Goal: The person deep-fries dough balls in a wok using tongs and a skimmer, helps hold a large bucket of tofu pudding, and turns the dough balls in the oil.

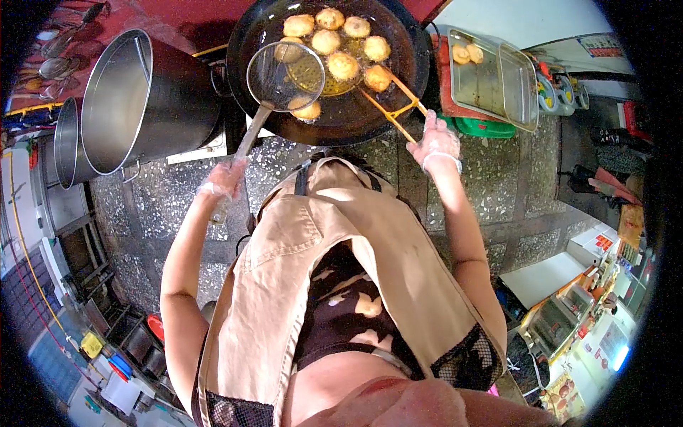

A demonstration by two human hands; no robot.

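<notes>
My left hand (225,179), in a clear plastic glove, is closed round the handle of a wire mesh skimmer (267,85). The skimmer's round head hangs over the left part of a large dark wok (245,117) of oil. Several golden fried dough balls (343,66) float in the oil, one partly seen through the mesh. My right hand (435,140), also gloved, grips a pair of long wooden tongs (398,112) with a yellow band across them. The tongs' far tips straddle a fried ball (377,78) at the wok's right side; contact is hard to tell.
Left of the wok stand a tall metal pot (163,107) and a smaller pot (66,142). On the right, a metal tray (491,85) holds fried pieces, beside a green basket (484,127). Ladles (60,67) lie at the upper left.
</notes>
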